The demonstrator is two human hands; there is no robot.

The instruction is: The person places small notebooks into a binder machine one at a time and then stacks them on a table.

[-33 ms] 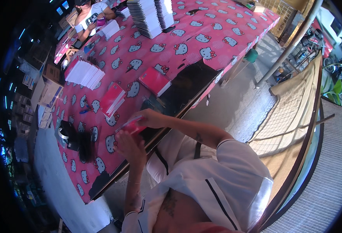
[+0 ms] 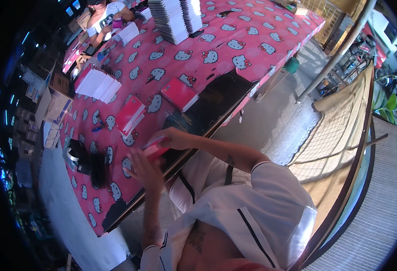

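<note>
In my right hand is a small red notebook, gripped at its far right side and held low over the near edge of the table. My left hand is beside the notebook's left edge, fingers apart and somewhat blurred; whether a fingertip touches it I cannot make out. Just beyond, a short fanned stack of red notebooks lies on the pink tablecloth. To its right lies another stack of red spiral notebooks, near a black bare patch of the table.
Farther left is a longer fanned row of notebooks. Tall spiral-bound stacks stand at the back. A black tape dispenser and a blue pen lie at the left. Across the table a person handles a purple item. Cardboard boxes stand beyond the left edge.
My left hand has drawn slightly left, away from the notebook, and its fingers have spread. My right hand keeps its grip on the notebook, which has tilted a little.
</note>
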